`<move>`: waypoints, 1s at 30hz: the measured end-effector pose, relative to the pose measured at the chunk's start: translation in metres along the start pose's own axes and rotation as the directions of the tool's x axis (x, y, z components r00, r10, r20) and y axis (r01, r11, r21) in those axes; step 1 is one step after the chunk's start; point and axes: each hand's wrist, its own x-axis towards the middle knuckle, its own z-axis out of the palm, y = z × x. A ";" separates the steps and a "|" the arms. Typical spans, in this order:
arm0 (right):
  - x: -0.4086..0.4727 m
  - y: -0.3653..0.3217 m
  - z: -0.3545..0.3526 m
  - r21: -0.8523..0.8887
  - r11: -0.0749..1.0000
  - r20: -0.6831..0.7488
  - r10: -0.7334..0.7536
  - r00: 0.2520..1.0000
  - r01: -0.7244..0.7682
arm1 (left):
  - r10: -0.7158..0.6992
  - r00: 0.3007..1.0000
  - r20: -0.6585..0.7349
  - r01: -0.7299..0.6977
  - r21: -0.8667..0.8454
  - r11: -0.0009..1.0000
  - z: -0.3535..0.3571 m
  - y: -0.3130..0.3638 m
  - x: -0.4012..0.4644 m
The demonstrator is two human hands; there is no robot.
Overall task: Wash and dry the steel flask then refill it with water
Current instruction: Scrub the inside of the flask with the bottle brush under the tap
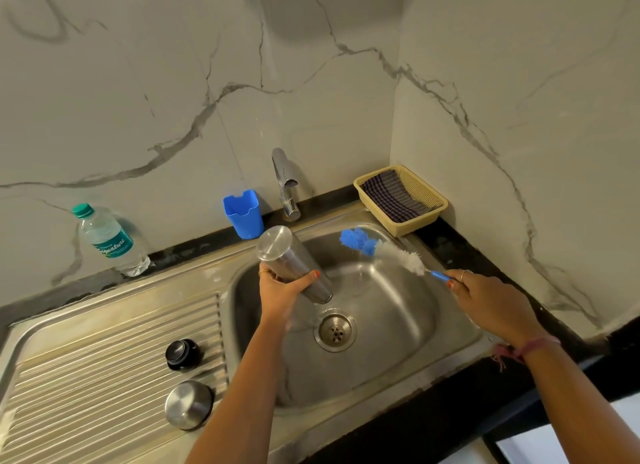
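Observation:
My left hand (282, 287) grips the steel flask (284, 255) over the sink basin (388, 311). The flask is tilted, its base up toward the tap and its mouth down toward the drain (335, 330). My right hand (485, 295) holds the blue handle of a bottle brush (384, 248), which points left across the basin with its white bristles and blue sponge tip outside the flask. On the ribbed draining board lie the flask's black inner cap (182, 354) and steel outer cap (188, 404). A plastic water bottle (109, 240) with a green cap stands on the counter at the left.
The tap (285, 183) rises behind the basin beside a blue plastic holder (244, 214). A yellow basket (427, 195) with a checked cloth (394, 195) sits in the back right corner. Marble walls close in behind and to the right.

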 end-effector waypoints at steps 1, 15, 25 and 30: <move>0.000 -0.001 0.001 -0.003 1.000 0.001 0.004 1.000 -0.004 | 0.015 1.000 0.013 -0.016 0.028 0.999 -0.001 0.001 0.000; 0.003 -0.002 0.013 0.220 0.966 0.244 0.080 0.966 -0.136 | 0.068 0.993 0.093 -0.095 0.332 0.939 -0.006 0.000 0.003; 0.006 -0.019 0.023 0.373 0.915 0.173 0.093 0.981 -0.152 | 0.040 0.995 0.092 -0.074 0.412 0.908 -0.008 -0.001 0.014; 0.011 -0.022 0.037 0.340 0.928 0.142 0.111 0.984 -0.154 | 0.064 0.993 0.099 -0.101 0.432 0.896 -0.008 -0.003 0.028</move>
